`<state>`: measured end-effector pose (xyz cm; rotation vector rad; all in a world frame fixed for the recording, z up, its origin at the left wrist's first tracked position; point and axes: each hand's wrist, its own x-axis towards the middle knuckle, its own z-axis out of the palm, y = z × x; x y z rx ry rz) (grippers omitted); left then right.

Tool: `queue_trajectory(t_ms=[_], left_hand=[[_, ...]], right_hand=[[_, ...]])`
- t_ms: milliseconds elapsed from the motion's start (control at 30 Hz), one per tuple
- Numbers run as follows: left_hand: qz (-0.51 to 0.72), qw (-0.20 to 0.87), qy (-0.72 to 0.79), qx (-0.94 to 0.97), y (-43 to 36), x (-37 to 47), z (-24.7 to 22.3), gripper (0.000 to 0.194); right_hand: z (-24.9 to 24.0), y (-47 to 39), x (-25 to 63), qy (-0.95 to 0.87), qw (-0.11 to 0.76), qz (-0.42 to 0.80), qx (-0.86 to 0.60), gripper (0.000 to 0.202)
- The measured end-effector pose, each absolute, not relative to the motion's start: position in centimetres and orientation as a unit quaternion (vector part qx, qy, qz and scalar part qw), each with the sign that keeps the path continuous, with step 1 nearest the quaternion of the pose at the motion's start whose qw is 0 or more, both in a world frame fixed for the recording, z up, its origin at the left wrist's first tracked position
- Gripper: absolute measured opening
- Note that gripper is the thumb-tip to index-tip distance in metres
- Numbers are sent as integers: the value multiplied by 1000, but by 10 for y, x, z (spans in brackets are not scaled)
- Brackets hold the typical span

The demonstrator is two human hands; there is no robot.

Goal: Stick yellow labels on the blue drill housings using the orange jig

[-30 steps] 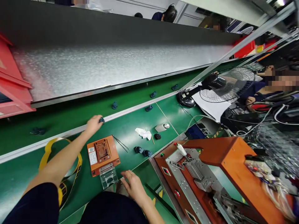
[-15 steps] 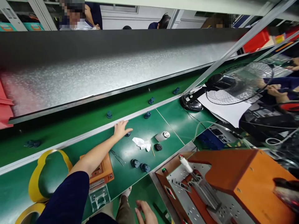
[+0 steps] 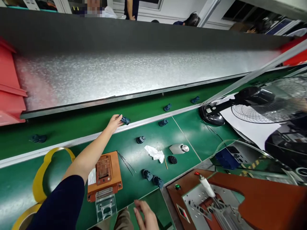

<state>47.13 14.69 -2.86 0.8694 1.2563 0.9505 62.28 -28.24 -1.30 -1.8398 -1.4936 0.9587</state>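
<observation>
My left hand [image 3: 115,121] reaches over the white rail at the edge of the green belt, its fingers closed on a dark blue moulded plastic part [image 3: 125,120]. My right hand [image 3: 145,214] is low in the view, in front of the bench edge, with fingers apart and nothing visible in it. Similar dark parts stand on the green bench: one [image 3: 140,139] beyond the tweezers [image 3: 126,163], one [image 3: 163,122] by the rail, and a pair [image 3: 147,174] near the front edge. More lie on the belt, including one part [image 3: 167,107] to the right.
An orange fixture [image 3: 116,169] and yellow tape rolls [image 3: 38,185] are on the left. White tissue [image 3: 154,154], a bottle [image 3: 177,148] and a black cap [image 3: 172,159] lie mid-bench. An orange press machine [image 3: 268,195] and a fan [image 3: 254,95] stand right. A metal shelf [image 3: 144,76] overhangs the belt.
My left hand has moved from beside a part on the bench to the belt edge and taken hold of a part there. The view has shifted; my right hand stays low.
</observation>
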Motion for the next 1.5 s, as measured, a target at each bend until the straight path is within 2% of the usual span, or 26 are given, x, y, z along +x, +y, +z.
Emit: queue_trajectory(t_ms=[167, 300, 333, 467, 567, 733, 900, 1000, 1067, 1167, 1267, 1367, 1433, 1500], left_hand=[[414, 755, 439, 256, 43, 427, -8, 55], [405, 792, 421, 176, -41, 408, 0, 60], [407, 796, 420, 157, -58, 405, 2, 60], [421, 779, 458, 75, -108, 402, 7, 55], [416, 745, 518, 64, -139, 404, 5, 57], [386, 664, 624, 144, -198, 395, -6, 72], [373, 408, 770, 319, -265, 376, -16, 45], [361, 336, 813, 309, -293, 374, -32, 38], [364, 373, 807, 277, -304, 377, -43, 46], [378, 503, 741, 234, -313, 382, -49, 61], [410, 572, 673, 228, -316, 379, -31, 59], [446, 622, 615, 188, -308, 368, -2, 48], [471, 670, 554, 149, -292, 361, 11, 55], [493, 696, 504, 134, -269, 356, 15, 59]], right_hand=[[22, -214, 620, -593, 282, 388, -646, 33], [39, -166, 599, -645, 329, 371, -581, 28], [41, -157, 592, -660, 332, 368, -564, 32], [41, -139, 569, -752, 276, 366, -474, 86], [31, -143, 559, -796, 231, 383, -408, 97], [-2, -141, 553, -790, 233, 423, -378, 86], [-39, -106, 538, -785, 243, 425, -380, 85], [-57, -91, 530, -807, 225, 419, -351, 87], [-67, -87, 529, -817, 212, 413, -342, 88], [-75, -86, 532, -836, 172, 408, -324, 93], [-77, -90, 536, -863, 145, 366, -316, 90], [-83, -102, 547, -847, 205, 290, -396, 65], [-93, -114, 560, -790, 273, 220, -503, 50], [-109, -129, 575, -726, 306, 146, -599, 43]])
